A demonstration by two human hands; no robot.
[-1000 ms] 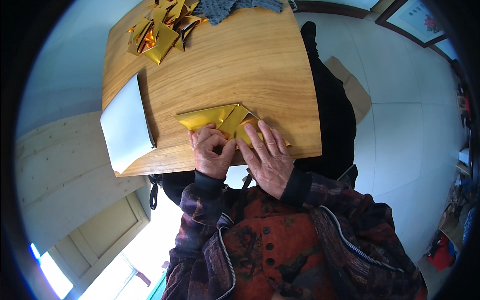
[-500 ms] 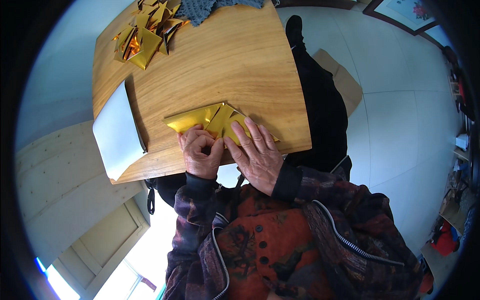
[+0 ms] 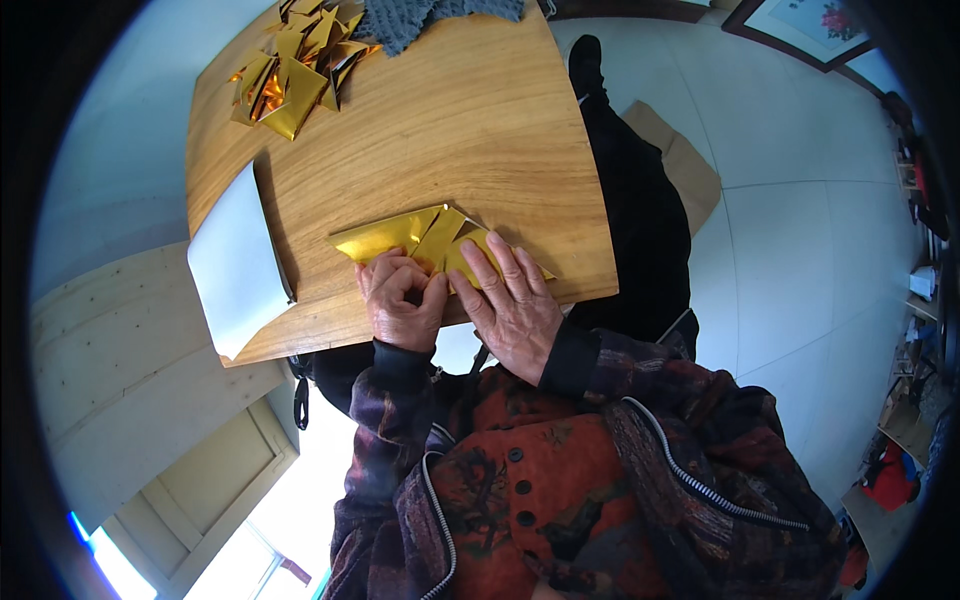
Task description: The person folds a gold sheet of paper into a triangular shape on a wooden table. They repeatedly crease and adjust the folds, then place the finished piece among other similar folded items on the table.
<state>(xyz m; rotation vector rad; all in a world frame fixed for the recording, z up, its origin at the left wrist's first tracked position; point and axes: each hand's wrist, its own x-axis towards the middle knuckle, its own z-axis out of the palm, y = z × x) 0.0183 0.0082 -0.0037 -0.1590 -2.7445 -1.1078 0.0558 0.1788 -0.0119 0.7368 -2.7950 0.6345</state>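
Observation:
A sheet of shiny gold foil paper [image 3: 385,236], folded into a wide, low triangle-like shape, lies at the near edge of the wooden table [image 3: 460,130]. Its peak points away from me, and diagonal fold lines cross its middle. My left hand [image 3: 402,306] is curled over the near left part of the paper, with thumb and forefinger pinching close to its bottom edge. Flat on the right part of the paper rests my right hand [image 3: 512,318], fingers stretched out and slightly spread. Its thumb nearly meets the left thumb. The hands hide the paper's near edge.
Folded gold pieces [image 3: 292,95] are heaped at the table's far left. Beside them lies a grey textured cloth [image 3: 405,22]. A white sheet [image 3: 238,265] overhangs the left edge. Brown cardboard [image 3: 688,168] lies on the tiled floor at right, beyond my dark trouser leg [image 3: 645,220].

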